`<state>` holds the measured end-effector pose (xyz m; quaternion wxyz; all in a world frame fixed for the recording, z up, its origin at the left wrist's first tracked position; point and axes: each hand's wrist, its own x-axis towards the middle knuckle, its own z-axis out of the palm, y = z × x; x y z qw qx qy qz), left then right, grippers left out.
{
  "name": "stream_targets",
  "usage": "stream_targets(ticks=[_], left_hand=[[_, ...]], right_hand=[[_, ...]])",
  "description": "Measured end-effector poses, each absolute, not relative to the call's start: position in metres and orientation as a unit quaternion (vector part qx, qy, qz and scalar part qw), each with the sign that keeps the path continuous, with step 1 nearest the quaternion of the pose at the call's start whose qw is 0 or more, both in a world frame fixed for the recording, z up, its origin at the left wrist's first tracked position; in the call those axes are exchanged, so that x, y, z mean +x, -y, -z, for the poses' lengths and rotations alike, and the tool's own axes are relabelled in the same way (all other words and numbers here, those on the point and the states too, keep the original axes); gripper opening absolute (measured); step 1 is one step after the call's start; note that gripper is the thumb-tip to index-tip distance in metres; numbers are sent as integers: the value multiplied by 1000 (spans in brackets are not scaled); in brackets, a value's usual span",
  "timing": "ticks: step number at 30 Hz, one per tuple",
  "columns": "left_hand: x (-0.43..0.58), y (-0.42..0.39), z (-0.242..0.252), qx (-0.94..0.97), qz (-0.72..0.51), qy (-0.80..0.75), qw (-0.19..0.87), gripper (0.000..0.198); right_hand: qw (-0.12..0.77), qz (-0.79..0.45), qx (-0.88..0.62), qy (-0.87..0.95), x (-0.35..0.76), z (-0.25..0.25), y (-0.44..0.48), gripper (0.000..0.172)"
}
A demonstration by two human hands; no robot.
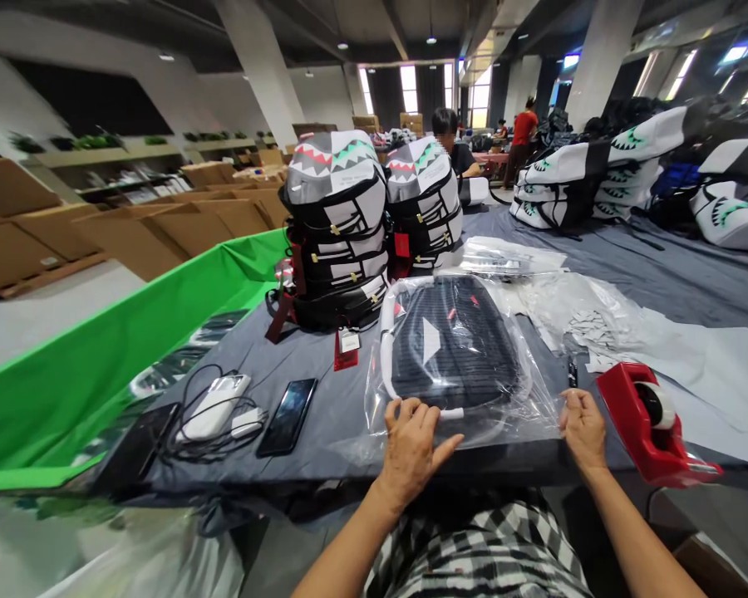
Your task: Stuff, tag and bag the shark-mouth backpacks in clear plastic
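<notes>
A backpack point(499, 349) lies flat on the table inside a clear plastic bag point(539, 415), its dark ribbed side facing up. At the bag's near edge, my left hand point(411, 444) rests on the plastic with its fingers bent and its thumb spread away. My right hand point(583, 428) is closed at the bag's right front corner and appears to pinch the plastic. Just beyond those fingers is a dark pen-like tool point(572, 372); whether the hand touches it I cannot tell.
A red tape dispenser point(642, 423) stands at right, near the table edge. Stacked backpacks point(342, 224) rise behind the bag. To the left lie a phone point(287, 417) and a white power bank point(215, 407) with cables. Green sheeting point(130, 365) borders the left side. Other people are farther back.
</notes>
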<state>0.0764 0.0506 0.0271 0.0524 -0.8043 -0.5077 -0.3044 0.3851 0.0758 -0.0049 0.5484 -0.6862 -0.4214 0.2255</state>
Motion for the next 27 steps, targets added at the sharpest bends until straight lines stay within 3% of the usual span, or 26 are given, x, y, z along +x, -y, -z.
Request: stream_targets(ticks=[5,10,15,19,23,27], left_hand=[[79,-56,-26,-808,312,499,6,9],[74,-78,-33,-824,296,481,-48,17],[73,-105,-38,-802,243,512,-189,21],[71,-114,-41,-789,189,525,-258,24],[68,-113,-38,-792,210,511,-262,26],[65,-111,-35,-786,244,497,-276,26]], right_hand=[[570,-228,-667,422,386,10,-76,62],[593,-237,-653,407,389,16,-83,62],[549,-266,-684,400,392,32,-103,73],[531,-249,-702,405,403,25,-97,70],[496,-106,-731,457,443,-10,-53,58],[397,59,-810,427,504,-44,-3,54]])
